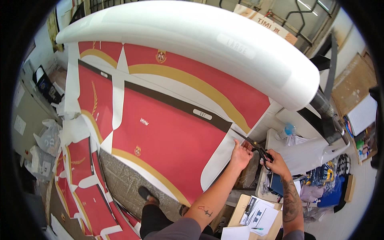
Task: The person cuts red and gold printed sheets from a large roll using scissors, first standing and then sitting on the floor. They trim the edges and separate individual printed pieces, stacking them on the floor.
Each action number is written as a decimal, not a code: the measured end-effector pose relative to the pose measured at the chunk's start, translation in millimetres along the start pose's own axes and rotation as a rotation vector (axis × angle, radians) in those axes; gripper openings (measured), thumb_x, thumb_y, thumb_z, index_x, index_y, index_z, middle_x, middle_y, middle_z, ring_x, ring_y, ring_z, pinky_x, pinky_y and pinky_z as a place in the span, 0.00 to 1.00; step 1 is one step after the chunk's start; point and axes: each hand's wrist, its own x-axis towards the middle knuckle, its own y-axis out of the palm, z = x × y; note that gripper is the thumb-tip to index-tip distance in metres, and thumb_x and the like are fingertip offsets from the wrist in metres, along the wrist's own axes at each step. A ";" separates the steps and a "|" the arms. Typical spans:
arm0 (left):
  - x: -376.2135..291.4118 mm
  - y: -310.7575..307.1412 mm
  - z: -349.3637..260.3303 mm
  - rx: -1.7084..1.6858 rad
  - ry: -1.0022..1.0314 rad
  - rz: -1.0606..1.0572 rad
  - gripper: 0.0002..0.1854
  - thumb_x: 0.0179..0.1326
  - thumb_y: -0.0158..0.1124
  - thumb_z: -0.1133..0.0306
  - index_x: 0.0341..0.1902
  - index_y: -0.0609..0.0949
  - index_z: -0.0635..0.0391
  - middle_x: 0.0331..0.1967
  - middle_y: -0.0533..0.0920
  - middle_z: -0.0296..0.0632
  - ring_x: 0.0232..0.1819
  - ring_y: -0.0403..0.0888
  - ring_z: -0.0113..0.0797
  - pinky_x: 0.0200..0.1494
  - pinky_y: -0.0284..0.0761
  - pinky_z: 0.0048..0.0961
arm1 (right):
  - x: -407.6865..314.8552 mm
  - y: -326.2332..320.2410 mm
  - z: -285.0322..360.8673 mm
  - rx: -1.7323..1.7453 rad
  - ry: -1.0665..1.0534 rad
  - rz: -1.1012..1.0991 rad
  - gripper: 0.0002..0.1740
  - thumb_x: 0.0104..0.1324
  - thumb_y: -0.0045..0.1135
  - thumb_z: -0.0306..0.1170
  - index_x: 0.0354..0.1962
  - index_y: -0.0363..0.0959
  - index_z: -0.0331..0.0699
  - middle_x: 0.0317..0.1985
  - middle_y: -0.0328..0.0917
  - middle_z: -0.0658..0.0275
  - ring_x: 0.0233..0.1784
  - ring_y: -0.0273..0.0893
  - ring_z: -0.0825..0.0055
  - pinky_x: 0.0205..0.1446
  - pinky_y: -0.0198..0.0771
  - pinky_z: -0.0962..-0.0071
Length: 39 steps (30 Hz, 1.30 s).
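Note:
A wide printed sheet (168, 120) with red garment panels, gold curves and white margins hangs down from a large white roll (192, 27). Black-handled scissors (255, 145) are in my right hand (277, 163), with fingers in the handle loops. Their long blades point up and left, tips at the white margin beside the end of a dark band (177, 102). My left hand (241, 154) is at the sheet's right edge, just below the blades, thumb raised and fingers curled. Whether it pinches the sheet is unclear.
More printed sheet (93, 204) lies in folds at lower left. A metal bar (327, 111) carries the roll at right. Beneath it, a white table (270, 138) bears a water bottle (285, 132). Papers (264, 213) lie on a wooden board near my right arm. Plastic bags (48, 138) hang at left.

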 end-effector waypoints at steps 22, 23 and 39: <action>-187.5 -136.6 -117.3 0.480 -0.464 -0.196 0.10 0.63 0.58 0.67 0.44 0.75 0.58 0.32 0.78 0.37 0.31 0.76 0.26 0.29 0.70 0.19 | 253.3 302.8 341.7 -0.352 -0.637 0.037 0.22 0.55 0.62 0.45 0.27 0.77 0.31 0.21 0.74 0.43 0.28 0.74 0.45 0.34 0.68 0.55; -211.2 -157.2 -142.6 0.514 -0.457 -0.284 0.10 0.63 0.58 0.68 0.45 0.74 0.59 0.33 0.77 0.37 0.32 0.76 0.26 0.29 0.70 0.19 | 262.5 321.6 357.1 -0.371 -0.646 0.023 0.22 0.55 0.63 0.45 0.27 0.77 0.30 0.21 0.74 0.43 0.28 0.74 0.45 0.34 0.69 0.55; -319.6 16.2 -701.7 1.711 0.619 -0.564 0.31 0.59 0.54 0.39 0.31 0.84 0.60 0.29 0.81 0.56 0.39 0.81 0.50 0.42 0.75 0.41 | 377.5 533.2 570.0 -0.220 -0.560 0.057 0.20 0.58 0.64 0.42 0.25 0.77 0.30 0.11 0.70 0.59 0.14 0.70 0.72 0.24 0.65 0.68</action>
